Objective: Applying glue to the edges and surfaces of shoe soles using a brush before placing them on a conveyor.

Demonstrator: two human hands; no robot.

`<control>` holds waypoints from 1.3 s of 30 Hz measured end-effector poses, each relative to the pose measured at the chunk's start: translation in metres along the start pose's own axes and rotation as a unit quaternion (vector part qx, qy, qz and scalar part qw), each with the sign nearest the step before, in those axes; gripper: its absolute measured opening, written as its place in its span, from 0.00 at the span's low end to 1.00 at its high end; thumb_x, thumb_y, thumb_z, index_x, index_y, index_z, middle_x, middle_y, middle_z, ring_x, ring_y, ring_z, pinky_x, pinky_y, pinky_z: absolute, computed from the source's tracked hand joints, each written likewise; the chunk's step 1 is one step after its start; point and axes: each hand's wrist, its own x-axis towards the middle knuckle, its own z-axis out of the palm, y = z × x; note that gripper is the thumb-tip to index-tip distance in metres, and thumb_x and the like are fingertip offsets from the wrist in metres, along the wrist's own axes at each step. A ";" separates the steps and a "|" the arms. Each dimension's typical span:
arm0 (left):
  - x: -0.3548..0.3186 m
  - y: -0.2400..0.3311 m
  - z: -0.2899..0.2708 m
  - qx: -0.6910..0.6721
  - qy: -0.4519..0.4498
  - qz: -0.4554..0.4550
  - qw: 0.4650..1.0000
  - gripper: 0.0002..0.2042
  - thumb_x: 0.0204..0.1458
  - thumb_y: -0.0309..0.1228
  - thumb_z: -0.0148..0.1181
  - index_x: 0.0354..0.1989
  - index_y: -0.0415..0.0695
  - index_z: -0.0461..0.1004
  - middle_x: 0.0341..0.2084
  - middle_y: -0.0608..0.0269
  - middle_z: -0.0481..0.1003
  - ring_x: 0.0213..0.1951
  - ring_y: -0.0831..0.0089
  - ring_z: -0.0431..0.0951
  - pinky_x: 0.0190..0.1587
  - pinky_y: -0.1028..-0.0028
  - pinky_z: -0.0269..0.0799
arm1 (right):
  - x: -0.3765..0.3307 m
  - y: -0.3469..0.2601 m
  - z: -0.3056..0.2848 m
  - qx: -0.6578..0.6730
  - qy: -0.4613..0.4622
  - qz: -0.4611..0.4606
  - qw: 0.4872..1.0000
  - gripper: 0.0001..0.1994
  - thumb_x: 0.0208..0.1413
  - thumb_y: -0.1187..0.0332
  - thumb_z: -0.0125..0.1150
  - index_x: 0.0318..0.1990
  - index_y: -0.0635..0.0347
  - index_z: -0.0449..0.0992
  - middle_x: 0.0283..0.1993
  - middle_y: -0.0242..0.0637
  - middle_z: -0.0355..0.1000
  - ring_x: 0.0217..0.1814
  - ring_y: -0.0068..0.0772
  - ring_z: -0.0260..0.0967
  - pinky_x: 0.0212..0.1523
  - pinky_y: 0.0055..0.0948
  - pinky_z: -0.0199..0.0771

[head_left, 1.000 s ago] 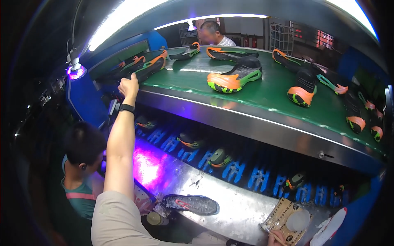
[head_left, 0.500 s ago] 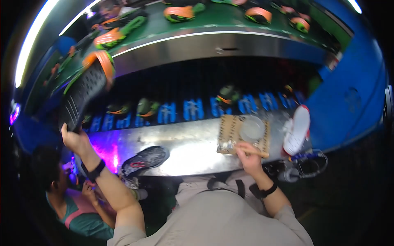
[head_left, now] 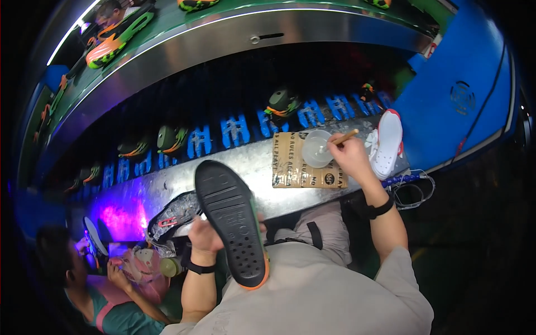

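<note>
Swung since the earlier frame from the left toward lower centre: left hand [head_left: 204, 234] with black sole [head_left: 231, 220], which I see it gripping | centre right: brown cardboard [head_left: 285, 162] on worktop [head_left: 262, 188], translucent bowl [head_left: 314, 151] on it | right hand [head_left: 352, 157]: closed around wooden handle [head_left: 347, 135], at the bowl | right: white-soled shoe [head_left: 389, 142]

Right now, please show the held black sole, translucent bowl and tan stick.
Held black sole [head_left: 231, 221], head view: its middle.
Translucent bowl [head_left: 307, 151], head view: left side.
Tan stick [head_left: 349, 135], head view: exposed end.
</note>
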 end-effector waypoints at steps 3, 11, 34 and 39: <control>-0.020 -0.015 -0.003 0.040 0.005 -0.031 0.999 0.47 0.48 0.42 0.63 0.74 0.32 0.48 0.66 0.23 0.58 0.66 0.31 0.63 0.68 0.41 0.57 | -0.005 -0.007 -0.006 0.076 0.018 0.020 0.997 0.09 0.59 0.68 0.63 0.38 0.66 0.81 0.27 0.36 0.76 0.29 0.22 0.71 0.32 0.26 0.70; -0.029 -0.006 -0.008 0.153 0.168 0.025 0.973 0.48 0.50 0.36 0.68 0.75 0.32 0.45 0.67 0.44 0.62 0.67 0.56 0.68 0.69 0.60 0.61 | -0.021 -0.022 -0.001 0.085 0.097 -0.045 0.991 0.07 0.59 0.71 0.62 0.40 0.66 0.81 0.38 0.39 0.78 0.36 0.28 0.74 0.37 0.28 0.71; -0.004 0.002 0.011 0.241 0.159 0.046 0.956 0.47 0.48 0.35 0.69 0.75 0.33 0.48 0.68 0.50 0.60 0.69 0.61 0.62 0.70 0.63 0.57 | -0.053 -0.105 0.044 0.242 -0.049 -0.286 0.926 0.06 0.49 0.77 0.66 0.35 0.63 0.83 0.33 0.38 0.80 0.32 0.35 0.72 0.37 0.32 0.72; -0.002 0.007 0.013 0.259 0.166 0.058 0.950 0.48 0.48 0.35 0.70 0.74 0.33 0.48 0.68 0.51 0.61 0.69 0.61 0.62 0.71 0.63 0.56 | -0.064 -0.106 0.044 0.243 -0.087 -0.283 0.924 0.04 0.49 0.75 0.66 0.33 0.63 0.83 0.31 0.37 0.80 0.32 0.33 0.73 0.37 0.32 0.72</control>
